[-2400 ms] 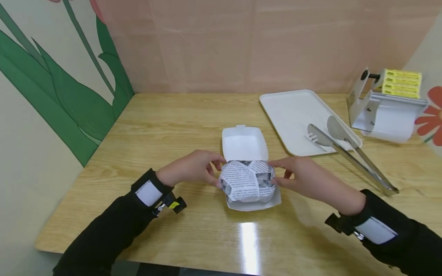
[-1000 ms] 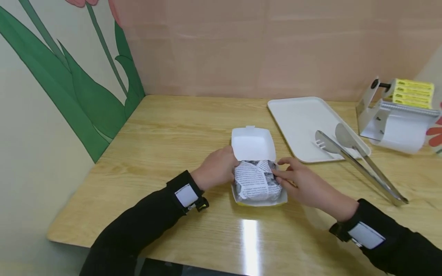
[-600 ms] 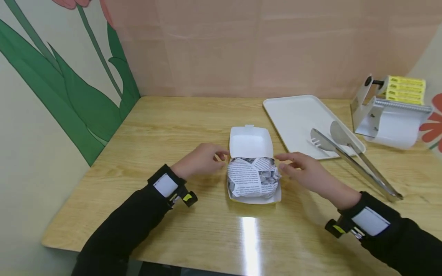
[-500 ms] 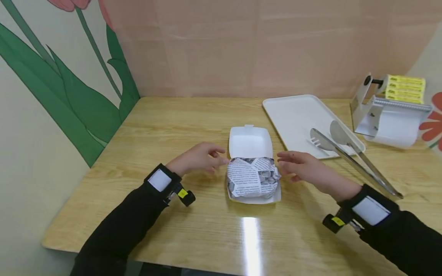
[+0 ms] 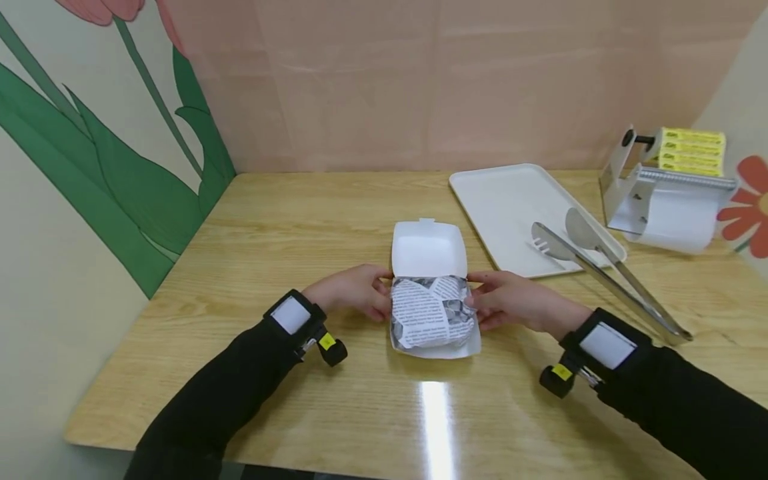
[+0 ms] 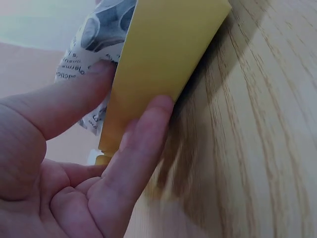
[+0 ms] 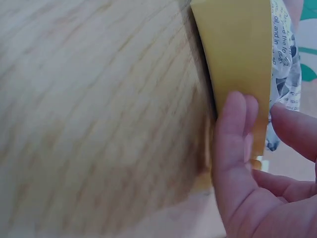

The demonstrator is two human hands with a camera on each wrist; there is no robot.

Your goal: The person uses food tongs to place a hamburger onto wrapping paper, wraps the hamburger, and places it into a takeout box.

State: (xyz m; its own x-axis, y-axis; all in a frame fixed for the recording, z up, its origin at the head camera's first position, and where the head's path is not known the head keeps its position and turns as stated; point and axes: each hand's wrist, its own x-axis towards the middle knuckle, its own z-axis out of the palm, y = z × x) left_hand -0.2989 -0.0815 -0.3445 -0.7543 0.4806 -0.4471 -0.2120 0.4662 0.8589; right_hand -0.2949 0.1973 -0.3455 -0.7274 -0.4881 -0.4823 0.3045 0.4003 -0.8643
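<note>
An open clamshell takeaway box (image 5: 429, 248), white inside and yellow outside, sits on the table with its lid tipped back. A rounded bundle in newsprint-patterned paper (image 5: 423, 317) fills its base. At the box's left side my left hand (image 5: 357, 291) grips the wall: in the left wrist view the fingers lie on the yellow side wall (image 6: 163, 44) and the thumb reaches over the rim to the paper. My right hand (image 5: 519, 301) does likewise on the right, its fingers flat along the yellow wall (image 7: 237, 54) and its thumb by the rim.
A white tray (image 5: 501, 207) lies behind to the right, with steel tongs (image 5: 612, 280) propped across its front edge. Farther right stands a dispenser (image 5: 666, 193) with a yellow-printed roll. The wooden table (image 5: 288, 227) meets a pinkish backdrop behind.
Both hands, held slightly off the box with looser fingers half a second ago, have come in against its two sides. Box and bundle look the same; the head view has shifted slightly.
</note>
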